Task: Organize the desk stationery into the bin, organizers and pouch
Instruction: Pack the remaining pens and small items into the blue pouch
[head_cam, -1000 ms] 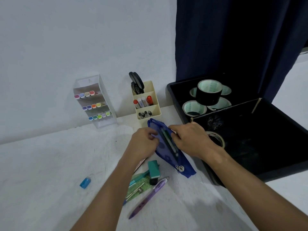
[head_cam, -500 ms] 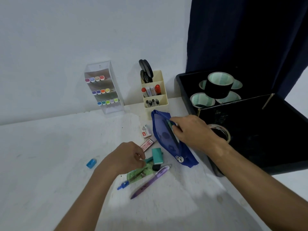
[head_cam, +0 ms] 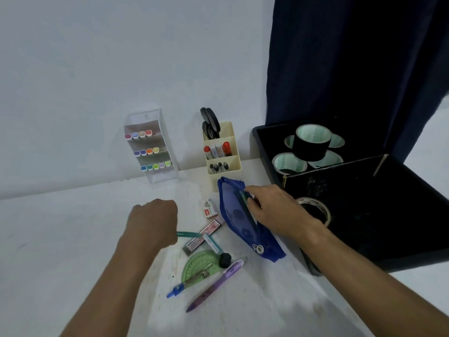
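While your right hand (head_cam: 272, 210) pinches the upper lip of the blue pouch (head_cam: 239, 215), the mouth gapes toward you, and that looks like the whole point of the grip: a ready opening. The pouch lies on the white desk (head_cam: 73, 239), leaning against the black bin (head_cam: 364, 215) beside it. Your left hand (head_cam: 153, 222) is curled tight around a teal tool (head_cam: 188, 234), its end poking out toward the pouch; what kind of tool, I can't tell. My read is it's headed in next. Just below it wait a patterned flat case (head_cam: 206, 233), a green protractor (head_cam: 199, 263), a black eraser (head_cam: 224, 259), a blue compass (head_cam: 184, 284) and a purple pen (head_cam: 213, 287), bunched near the pouch within easy reach. A small white box (head_cam: 209, 207) lies just left of the pouch. Behind, the cream organizer (head_cam: 222, 154) holds scissors (head_cam: 210, 122) and markers, the clear rack (head_cam: 151, 147) has coloured markers sorted in rows, and tape rolls (head_cam: 311, 142) sit in the bin.
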